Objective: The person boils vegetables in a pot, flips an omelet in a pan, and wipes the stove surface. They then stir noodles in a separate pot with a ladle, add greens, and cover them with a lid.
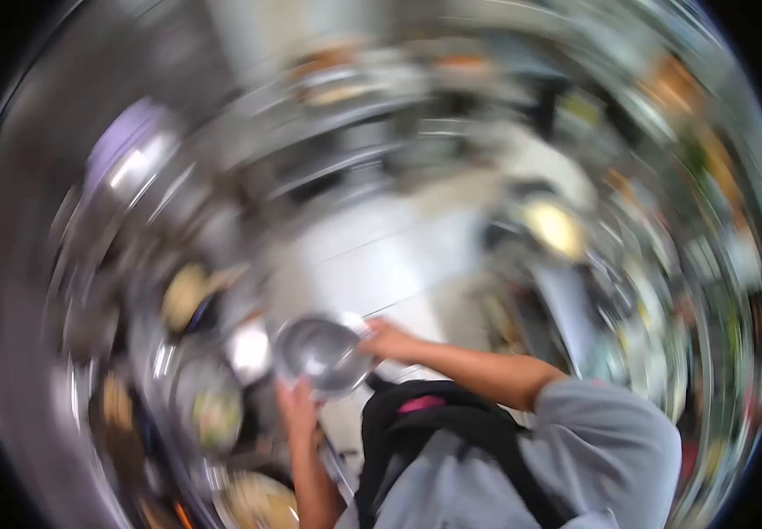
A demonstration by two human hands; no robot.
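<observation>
Bowl: a shiny metal bowl [322, 353] sits low and centre-left in the head view, its hollow turned up toward the camera, held above the pale floor [390, 256] between 2 hands.
Left hand: the left hand [296, 407] comes up from below and grips the near rim of the bowl, fingers curled round the edge.
Right hand: the right hand [387, 339] reaches in from the right on a bare forearm and closes on the far right rim of the bowl, thumb side against the metal.
Hold: both hands are closed on the bowl, 1 on each side, touching its rim.
Clothing: a grey sleeve [605, 432] covers the right upper arm, and a black strap [451, 423] with a pink patch lies across the chest just below the bowl.
Left surroundings: a bench [147, 388] to the left carries several round metal dishes, some with yellowish contents; blur hides what they hold.
Right surroundings: another round dish with pale yellow contents [555, 227] lies well apart to the upper right.
Sharpness: heavy motion blur smears everything beyond the hands and bowl.
</observation>
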